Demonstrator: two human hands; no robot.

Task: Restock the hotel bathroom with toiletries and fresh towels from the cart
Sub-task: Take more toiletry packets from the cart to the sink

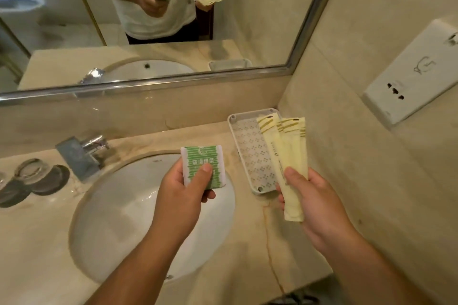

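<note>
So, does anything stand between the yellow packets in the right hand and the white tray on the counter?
Nothing visible does. The right hand holds the yellow packets over the tray, where nothing lies. The left hand with the green packet is aside, over the sink.

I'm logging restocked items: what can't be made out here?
Head view, green packet: print blurred, partly covered by the left hand.
Head view, yellow sachets: they overlap, so their count is unclear; the right hand hides their lower parts.
Head view, tray: right side hidden behind the sachets.
</note>
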